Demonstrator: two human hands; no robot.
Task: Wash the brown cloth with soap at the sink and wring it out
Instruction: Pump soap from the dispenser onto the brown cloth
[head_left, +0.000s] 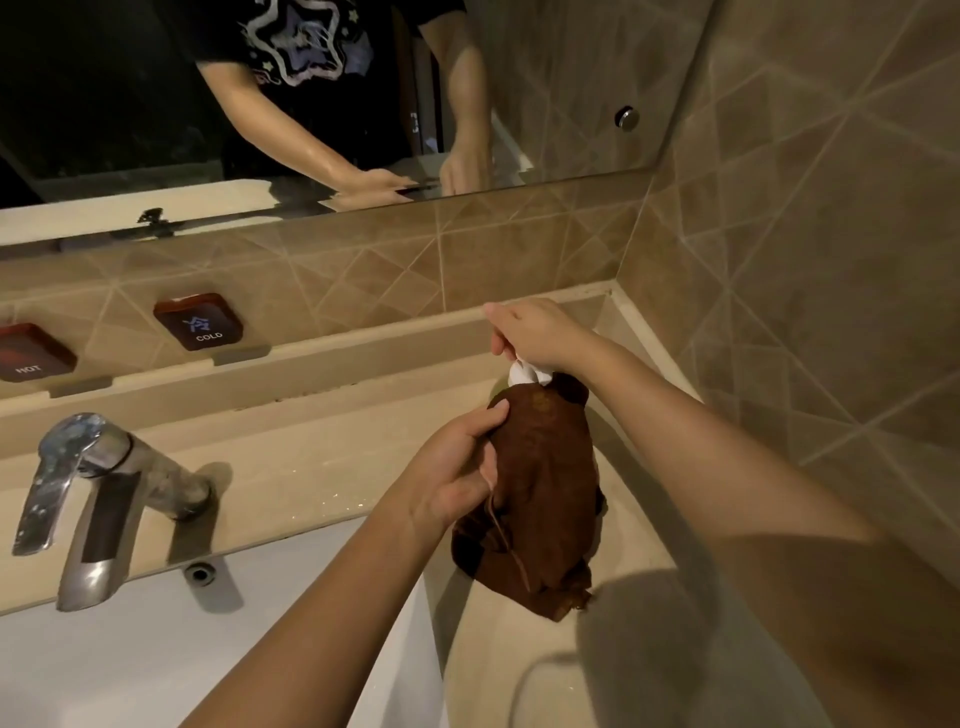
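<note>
Gripping brown cloth (545, 488) mid-length with left hand (457, 467); pinching white lump (524, 371), possibly soap, just above with right hand (535, 332). Hanging limp, soft, probably water-heavy; gripping both ends suiting wringing.

Bathroom: white sink (156, 649), chrome tap (93, 493), wall mirror (571, 78), tan tiled walls (805, 260), HOT/COLD labels (200, 322).

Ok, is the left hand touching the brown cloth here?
Touching. The head view shows the left hand gripping the brown cloth along its edge, thumb on the fabric. The right hand holds white soap at the cloth's top end.
</note>
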